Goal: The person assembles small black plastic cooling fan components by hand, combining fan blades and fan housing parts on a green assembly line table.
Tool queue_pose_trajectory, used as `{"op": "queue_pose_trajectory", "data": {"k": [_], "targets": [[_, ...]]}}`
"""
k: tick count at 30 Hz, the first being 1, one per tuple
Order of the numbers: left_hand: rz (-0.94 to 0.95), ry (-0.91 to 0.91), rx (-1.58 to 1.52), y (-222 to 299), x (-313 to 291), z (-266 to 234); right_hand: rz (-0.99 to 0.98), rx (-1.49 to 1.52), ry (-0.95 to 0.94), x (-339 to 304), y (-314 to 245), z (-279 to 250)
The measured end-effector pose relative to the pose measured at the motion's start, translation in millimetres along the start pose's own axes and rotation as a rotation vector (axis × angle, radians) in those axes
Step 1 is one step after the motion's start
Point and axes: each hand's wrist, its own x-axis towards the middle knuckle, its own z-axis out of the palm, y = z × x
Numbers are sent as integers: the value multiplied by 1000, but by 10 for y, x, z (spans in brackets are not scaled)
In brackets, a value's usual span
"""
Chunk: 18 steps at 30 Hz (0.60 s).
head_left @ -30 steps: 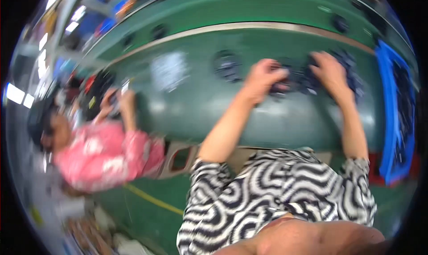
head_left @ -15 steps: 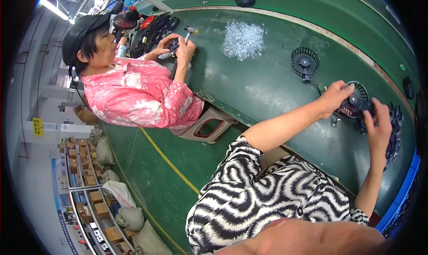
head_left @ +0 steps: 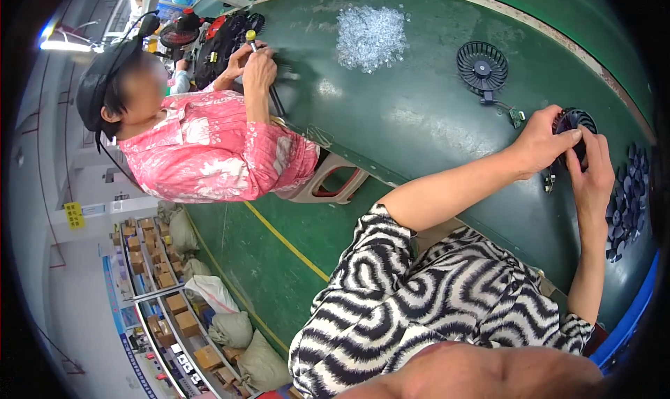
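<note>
Both hands meet on a round black fan grille (head_left: 575,122) at the far right of the green worktop (head_left: 419,120). The left hand (head_left: 541,142) has its fingers clamped on the grille's left rim; the right hand (head_left: 592,172) has its fingers closed around the near side. A second grille (head_left: 481,65) with a short wire lies flat just left of them, apart from the hands. A heap of clear small parts (head_left: 370,36) sits farther left. Dark fan blades (head_left: 628,200) are piled at the right, beside a blue tray (head_left: 628,322) whose contents I cannot tell. A co-worker in pink (head_left: 209,151) works at the far left end.
</note>
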Motion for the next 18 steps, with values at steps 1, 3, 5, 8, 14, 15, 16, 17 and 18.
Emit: {"op": "queue_pose_trajectory", "data": {"k": [1,3,5,8,14,15,16,17,18], "targets": [[26,-5,49,-2,4,2,51,-11,-28,-7,12,-9],[54,-8,101,6,14,-14,-8,-40,-16,36,-10,0],[174,57,262,43,17,-49,-71,-65,1,92,-79,-13],[203,99,236,152,15,-82,-195,-57,144,202,-112,-159],[248,37,444,18,60,-75,417,449,-324,276,98,-231],[252,16,472,6,87,-96,455,508,-311,253,137,-196],[258,4,461,28,86,-99,488,568,-299,227,131,-167],[242,-21,483,47,92,-81,504,603,-289,208,138,-180],[225,-54,503,47,90,-55,510,585,-272,203,136,-207]]}}
